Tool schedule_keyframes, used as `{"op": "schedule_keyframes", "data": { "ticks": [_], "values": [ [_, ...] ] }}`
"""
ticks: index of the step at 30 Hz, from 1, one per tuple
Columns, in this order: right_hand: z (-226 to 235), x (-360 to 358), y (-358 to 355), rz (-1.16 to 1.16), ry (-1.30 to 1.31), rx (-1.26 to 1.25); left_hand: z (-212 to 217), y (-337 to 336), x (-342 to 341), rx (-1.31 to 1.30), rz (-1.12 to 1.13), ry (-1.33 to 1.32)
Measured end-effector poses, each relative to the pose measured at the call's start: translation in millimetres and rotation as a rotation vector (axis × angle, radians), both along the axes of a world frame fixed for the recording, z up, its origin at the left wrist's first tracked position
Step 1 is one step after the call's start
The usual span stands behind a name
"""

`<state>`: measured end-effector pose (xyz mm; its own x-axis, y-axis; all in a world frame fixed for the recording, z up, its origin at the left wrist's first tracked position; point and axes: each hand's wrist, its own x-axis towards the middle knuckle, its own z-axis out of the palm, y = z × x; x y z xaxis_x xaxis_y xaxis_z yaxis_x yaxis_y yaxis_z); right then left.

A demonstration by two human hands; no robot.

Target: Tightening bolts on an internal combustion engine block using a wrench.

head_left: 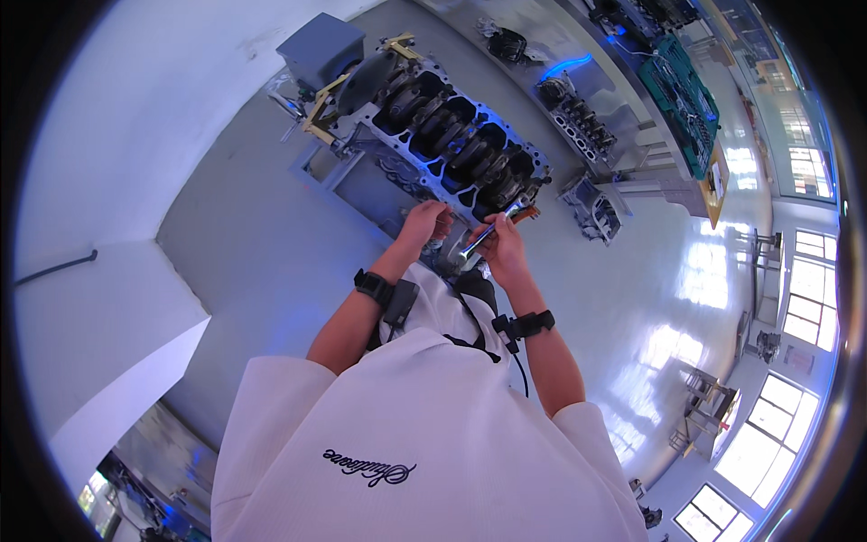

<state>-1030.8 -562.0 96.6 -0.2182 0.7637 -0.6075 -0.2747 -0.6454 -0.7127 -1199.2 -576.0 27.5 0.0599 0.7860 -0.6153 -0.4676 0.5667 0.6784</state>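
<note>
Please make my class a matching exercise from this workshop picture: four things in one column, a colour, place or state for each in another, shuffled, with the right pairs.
Things:
1. Engine block
2. Shiny metal tool
3. Tool case
4. Box

Descriptions:
A. Green, at the upper right of the picture
B. Has a row of dark openings along it
C. Gray, beyond the engine block's upper-left end
D. Held in the person's right hand

Pairs: 1-B, 2-D, 3-A, 4-C
</note>
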Motion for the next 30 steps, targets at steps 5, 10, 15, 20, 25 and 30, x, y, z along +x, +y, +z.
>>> {"op": "schedule_keyframes", "data": {
  "ticks": [5,10,15,20,25,30],
  "values": [
    [19,15,-2,0.227,-0.261,0.202,-4,-3,1,0.020,-0.027,-0.015],
    [12,74,13,0.268,-0.592,0.217,-2,-4,-2,-0.005,-0.025,-0.012],
    [27,91,24,0.464,-0.699,0.083,1,-7,-2,-0.017,-0.014,-0.002],
    [27,95,41,0.568,-0.737,0.127,3,-11,-2,-0.021,-0.016,-0.002],
    [10,87,24,0.525,-0.653,0.086,3,-11,-2,-0.004,-0.002,-0.011],
    [-8,13,-12,0.451,-0.225,-0.089,-5,-11,2,-0.010,-0.005,0.008]
  ]
}}
